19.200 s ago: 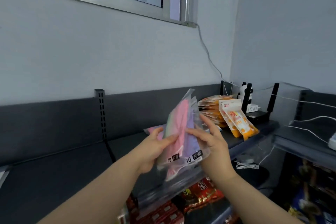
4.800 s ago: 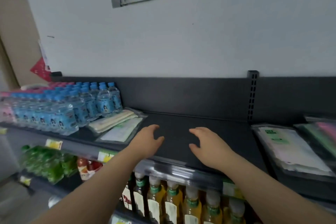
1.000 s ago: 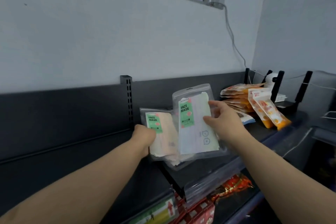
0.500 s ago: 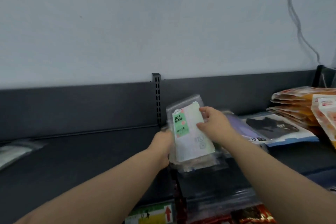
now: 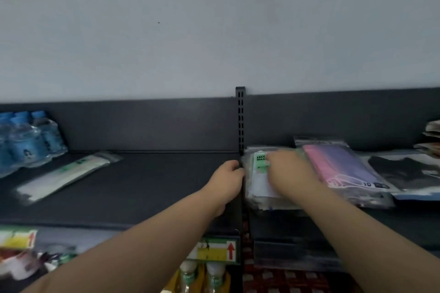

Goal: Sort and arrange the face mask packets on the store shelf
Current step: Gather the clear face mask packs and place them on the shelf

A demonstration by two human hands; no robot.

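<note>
A stack of clear face mask packets point(image 5: 260, 179) with green labels lies flat on the dark shelf point(image 5: 142, 188), just right of the slotted upright point(image 5: 240, 121). My right hand point(image 5: 287, 171) lies palm down on top of the stack, blurred by motion. At the stack's left edge, my left hand point(image 5: 227, 181) has its fingers curled round the edge. To the right lie a pink and purple mask packet point(image 5: 342, 169) and a black mask packet point(image 5: 409, 172). Two white mask packets point(image 5: 64, 176) lie far left on the shelf.
Blue-capped water bottles point(image 5: 26, 140) stand at the far left. Orange packets point(image 5: 433, 135) are stacked at the right edge. Yellow price tags point(image 5: 214, 250) hang on the shelf front, with drink bottles point(image 5: 200, 276) below. A dark back panel lines the wall.
The green-label packets were held upright in both hands; now they lie flat on the shelf with my right hand on top. The view has swung left and down.
</note>
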